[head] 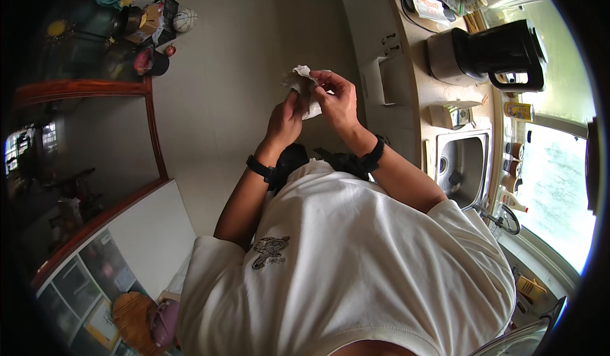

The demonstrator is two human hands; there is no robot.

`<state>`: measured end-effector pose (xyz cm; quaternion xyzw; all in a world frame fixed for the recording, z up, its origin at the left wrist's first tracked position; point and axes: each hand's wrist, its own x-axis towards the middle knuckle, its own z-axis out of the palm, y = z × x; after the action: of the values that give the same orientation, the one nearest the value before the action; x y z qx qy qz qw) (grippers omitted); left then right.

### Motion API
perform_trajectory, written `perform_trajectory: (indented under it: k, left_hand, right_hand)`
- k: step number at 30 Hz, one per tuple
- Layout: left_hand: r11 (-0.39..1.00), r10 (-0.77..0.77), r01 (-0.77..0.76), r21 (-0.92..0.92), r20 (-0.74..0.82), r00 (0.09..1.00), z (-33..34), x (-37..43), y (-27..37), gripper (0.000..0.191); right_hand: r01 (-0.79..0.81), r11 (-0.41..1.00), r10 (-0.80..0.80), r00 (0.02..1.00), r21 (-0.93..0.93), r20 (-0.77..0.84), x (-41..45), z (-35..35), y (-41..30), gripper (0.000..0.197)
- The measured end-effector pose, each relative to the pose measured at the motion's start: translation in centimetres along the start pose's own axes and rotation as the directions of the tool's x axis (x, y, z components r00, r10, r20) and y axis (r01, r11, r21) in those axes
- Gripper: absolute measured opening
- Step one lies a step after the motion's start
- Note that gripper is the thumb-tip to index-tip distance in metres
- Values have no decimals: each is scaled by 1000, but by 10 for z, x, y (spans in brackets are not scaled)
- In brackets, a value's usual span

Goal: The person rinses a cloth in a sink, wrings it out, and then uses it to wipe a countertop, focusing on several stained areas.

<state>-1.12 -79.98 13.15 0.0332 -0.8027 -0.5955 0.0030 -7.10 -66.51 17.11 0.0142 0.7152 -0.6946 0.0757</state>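
A crumpled piece of white paper, like tissue or a paper towel [301,81], is held up before my chest, above the floor. My left hand [285,123] grips its lower left side, the thumb pointing up along it. On the other side my right hand [341,103] pinches the paper between thumb and fingers. Drops of water seem to glisten on the right hand. Some of the paper is hidden behind the fingers. Both wrists wear black bands.
To my right runs a counter [414,60] with a black-jugged appliance [500,56], a small carton [450,115] and a steel sink [464,165]. A white cabinet compartment [388,82] faces the floor. At left are a red-brown door frame [155,132], a ball [185,20] and a black bin [159,64].
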Motion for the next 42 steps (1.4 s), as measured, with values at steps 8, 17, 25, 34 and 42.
perform_trajectory:
  k: [8,17,25,34,42]
  left_hand:
    - [960,41,-55,-276,-56,998,-54,14,-14,42]
    - [658,-314,160,-736,-75,946,-95,47,-13,34]
    - [844,166,-91,-529,96,981,-155,103,55,35]
    - [726,43,-232,-647,-295,955,-175,193,88,10]
    - [631,167,-268,-728,-209,963,-161,262,90,35]
  right_hand:
    - [-46,985,74,983,-166,168,10,67,-14,27]
    - [94,994,-105,970,59,220,41,70,-17,20]
    - [-44,998,-7,718,55,696,139,40,-44,58]
    - [-73,995,-17,496,61,868,242,40,-90,34]
    - [-322,840,-169,610,438,774,317,56,-106,11]
